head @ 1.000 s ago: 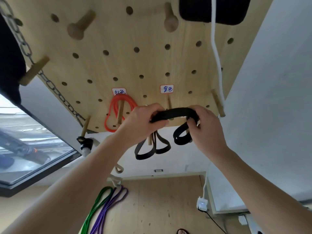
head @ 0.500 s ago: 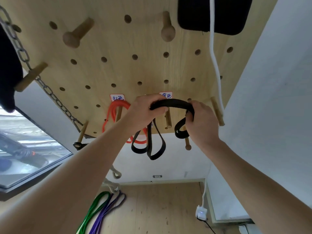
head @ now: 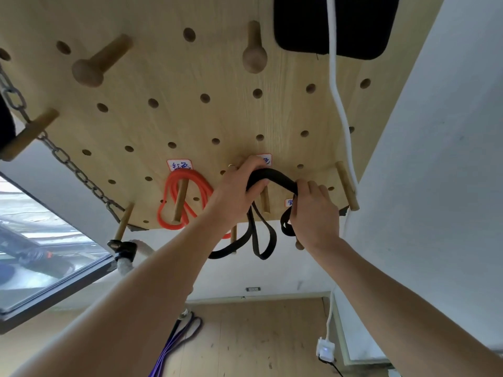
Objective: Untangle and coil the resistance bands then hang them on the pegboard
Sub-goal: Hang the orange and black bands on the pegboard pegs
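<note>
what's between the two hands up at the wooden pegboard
In the head view, a span of coiled black flat resistance band bridges left hand and right hand, over a wooden peg.

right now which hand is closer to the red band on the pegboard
Left. The left hand grips the black band just right of the red band, its wrist crossing the red loops. The right hand holds the black band's other end, farther right.

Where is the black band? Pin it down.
In the head view, the black band arches between the left hand and right hand, over a peg, right of the red band.
</note>
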`<state>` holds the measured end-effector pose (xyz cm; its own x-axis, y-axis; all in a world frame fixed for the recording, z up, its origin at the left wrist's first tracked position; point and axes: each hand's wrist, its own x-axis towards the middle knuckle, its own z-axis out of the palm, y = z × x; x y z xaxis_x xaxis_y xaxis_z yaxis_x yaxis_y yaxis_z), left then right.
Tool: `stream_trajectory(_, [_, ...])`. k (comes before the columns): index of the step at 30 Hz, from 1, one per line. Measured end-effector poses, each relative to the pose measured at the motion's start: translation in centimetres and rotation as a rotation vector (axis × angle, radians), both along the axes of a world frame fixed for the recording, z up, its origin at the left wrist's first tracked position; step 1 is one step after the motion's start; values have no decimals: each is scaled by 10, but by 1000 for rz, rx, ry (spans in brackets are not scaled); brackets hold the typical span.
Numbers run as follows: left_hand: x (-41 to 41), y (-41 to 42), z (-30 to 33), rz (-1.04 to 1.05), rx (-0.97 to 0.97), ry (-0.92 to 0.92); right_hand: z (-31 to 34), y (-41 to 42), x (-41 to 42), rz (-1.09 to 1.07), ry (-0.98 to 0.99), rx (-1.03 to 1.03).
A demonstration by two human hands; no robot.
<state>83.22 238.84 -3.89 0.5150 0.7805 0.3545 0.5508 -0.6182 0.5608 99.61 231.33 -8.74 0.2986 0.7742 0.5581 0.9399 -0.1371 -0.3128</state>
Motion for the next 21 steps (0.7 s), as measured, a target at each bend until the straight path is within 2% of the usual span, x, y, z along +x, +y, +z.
stream_trajectory(6, [-9, 4, -1, -77, -10, 59, -5, 4, 1, -3, 40, -11])
stream_trajectory(11, [-16, 0, -3, -59, 27, 75, -12, 8, -1, 14, 54, -38])
stream_trajectory(15, [-16, -1, -7, 3, 103, 89, -12, 13, -2, 9, 56, -33])
stream_trajectory(21, [2, -9, -6, 214, 190, 149, -12, 20, -6, 4, 43, -2])
